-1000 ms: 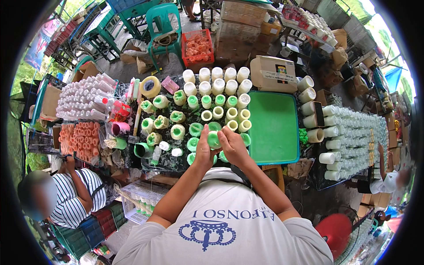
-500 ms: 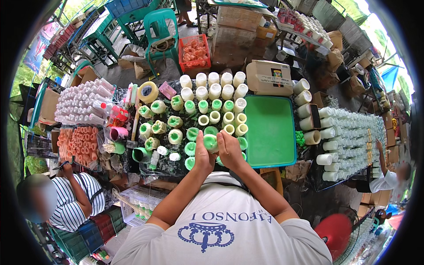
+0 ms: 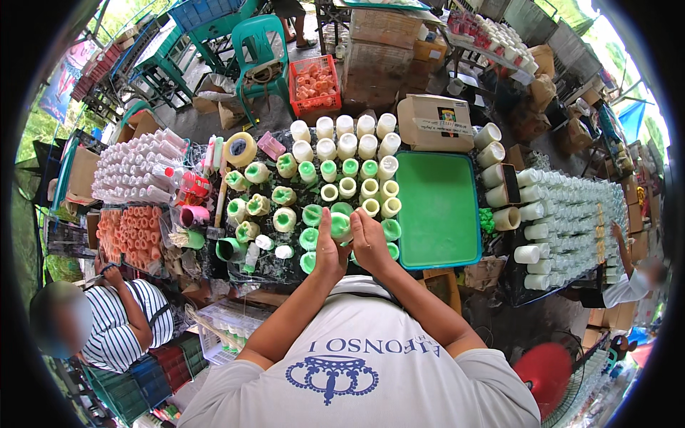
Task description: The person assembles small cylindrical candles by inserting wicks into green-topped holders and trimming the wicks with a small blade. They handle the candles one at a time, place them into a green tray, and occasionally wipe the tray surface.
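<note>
My left hand [image 3: 330, 250] and my right hand [image 3: 372, 246] close together around a pale green, cup-like cylinder [image 3: 340, 225], gripping it from both sides just above the table's near side. Fingers cover its lower part. Clear cups with green wax-like filling stand about my hands: one green cup [image 3: 312, 215] by my left thumb, another green cup [image 3: 391, 229] beside my right hand. Beyond them are small cream moulds [image 3: 347, 187], some with green inside. To the left stand cream pieces with cracked green tops [image 3: 284, 219].
A flat green tray [image 3: 439, 207] lies right of my hands, with a cardboard box [image 3: 435, 123] behind it. Far right are rows of white cylinders [image 3: 534, 212]. A tape roll [image 3: 240, 148] and orange pieces [image 3: 132, 239] sit left. A person in stripes [image 3: 125, 321] works at lower left.
The cylinder in my hands has tilted, so less of its green top shows and more of its pale side. My hands stay in nearly the same place.
</note>
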`<action>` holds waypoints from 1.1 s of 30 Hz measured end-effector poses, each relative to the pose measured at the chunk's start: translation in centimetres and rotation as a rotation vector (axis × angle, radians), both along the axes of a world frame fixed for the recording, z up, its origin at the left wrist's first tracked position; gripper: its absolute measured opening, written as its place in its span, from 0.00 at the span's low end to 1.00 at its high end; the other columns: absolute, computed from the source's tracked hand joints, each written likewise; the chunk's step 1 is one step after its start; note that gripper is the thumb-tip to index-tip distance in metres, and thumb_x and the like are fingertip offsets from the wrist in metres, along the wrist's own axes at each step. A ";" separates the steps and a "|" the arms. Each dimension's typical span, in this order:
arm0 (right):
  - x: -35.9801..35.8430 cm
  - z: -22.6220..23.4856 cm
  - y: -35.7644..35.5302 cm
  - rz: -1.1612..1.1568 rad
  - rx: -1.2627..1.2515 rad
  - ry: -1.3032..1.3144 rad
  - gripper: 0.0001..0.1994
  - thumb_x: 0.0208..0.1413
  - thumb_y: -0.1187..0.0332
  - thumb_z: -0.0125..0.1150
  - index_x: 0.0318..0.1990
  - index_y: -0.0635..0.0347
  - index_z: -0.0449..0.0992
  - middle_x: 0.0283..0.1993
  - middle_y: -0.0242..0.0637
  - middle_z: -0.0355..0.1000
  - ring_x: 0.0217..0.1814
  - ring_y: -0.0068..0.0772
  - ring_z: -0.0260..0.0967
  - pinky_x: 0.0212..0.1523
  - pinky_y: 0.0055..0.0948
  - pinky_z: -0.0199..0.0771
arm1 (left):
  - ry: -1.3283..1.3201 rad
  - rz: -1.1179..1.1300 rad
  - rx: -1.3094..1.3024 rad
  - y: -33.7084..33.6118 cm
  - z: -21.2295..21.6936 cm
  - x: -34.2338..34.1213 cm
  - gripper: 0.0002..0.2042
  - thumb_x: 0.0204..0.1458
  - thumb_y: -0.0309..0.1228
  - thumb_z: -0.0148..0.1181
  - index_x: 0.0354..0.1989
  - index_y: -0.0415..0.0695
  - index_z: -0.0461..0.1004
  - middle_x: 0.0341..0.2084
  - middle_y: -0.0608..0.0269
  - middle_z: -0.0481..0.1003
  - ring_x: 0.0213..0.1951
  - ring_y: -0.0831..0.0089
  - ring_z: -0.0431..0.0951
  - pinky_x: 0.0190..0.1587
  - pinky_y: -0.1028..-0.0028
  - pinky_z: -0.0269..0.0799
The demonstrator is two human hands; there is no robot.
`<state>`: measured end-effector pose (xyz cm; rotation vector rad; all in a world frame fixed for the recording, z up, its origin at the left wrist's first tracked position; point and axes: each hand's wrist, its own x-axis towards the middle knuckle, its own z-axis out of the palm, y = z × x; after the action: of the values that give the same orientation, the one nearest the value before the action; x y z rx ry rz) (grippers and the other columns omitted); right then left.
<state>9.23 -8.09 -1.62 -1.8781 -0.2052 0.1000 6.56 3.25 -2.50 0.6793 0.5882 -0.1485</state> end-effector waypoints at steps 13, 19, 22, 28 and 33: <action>1.8 -0.3 -1.4 0.025 0.099 -0.049 0.13 0.74 0.64 0.48 0.38 0.65 0.67 0.32 0.54 0.68 0.33 0.59 0.68 0.36 0.48 0.67 | -0.017 -0.099 0.056 -0.6 -0.6 0.6 0.26 0.66 0.65 0.48 0.58 0.59 0.68 0.57 0.72 0.73 0.61 0.73 0.69 0.58 0.52 0.63; 2.4 -0.9 -2.4 0.023 0.189 -0.046 0.12 0.73 0.65 0.50 0.37 0.65 0.68 0.30 0.53 0.67 0.31 0.54 0.68 0.35 0.47 0.67 | 0.054 -0.094 0.081 -1.2 -0.5 1.0 0.29 0.66 0.68 0.43 0.59 0.60 0.73 0.58 0.71 0.74 0.61 0.71 0.69 0.60 0.51 0.62; 2.8 -0.3 -2.5 0.047 0.078 -0.007 0.15 0.71 0.63 0.55 0.34 0.65 0.67 0.27 0.50 0.66 0.27 0.49 0.65 0.31 0.45 0.65 | -0.028 -0.178 0.140 -1.1 -1.2 0.9 0.31 0.66 0.67 0.44 0.65 0.55 0.65 0.61 0.66 0.66 0.62 0.70 0.66 0.60 0.51 0.64; 2.8 0.3 -2.8 0.007 0.063 0.014 0.16 0.67 0.64 0.60 0.30 0.65 0.67 0.23 0.49 0.64 0.23 0.46 0.62 0.27 0.44 0.62 | -0.057 -0.165 0.507 -1.4 -1.8 0.9 0.30 0.68 0.65 0.43 0.64 0.54 0.60 0.59 0.62 0.54 0.59 0.69 0.65 0.57 0.58 0.69; 1.5 -0.2 -2.6 -0.054 0.064 -0.065 0.14 0.68 0.67 0.58 0.30 0.65 0.66 0.22 0.47 0.64 0.22 0.42 0.63 0.26 0.41 0.62 | -0.049 -0.180 0.334 -0.9 -2.6 0.5 0.29 0.67 0.66 0.44 0.63 0.56 0.62 0.59 0.66 0.64 0.59 0.73 0.66 0.56 0.57 0.69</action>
<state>10.78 -10.67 -1.80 -1.8226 -0.1995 -0.0045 7.08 2.36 -5.08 1.0581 0.5091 -0.2031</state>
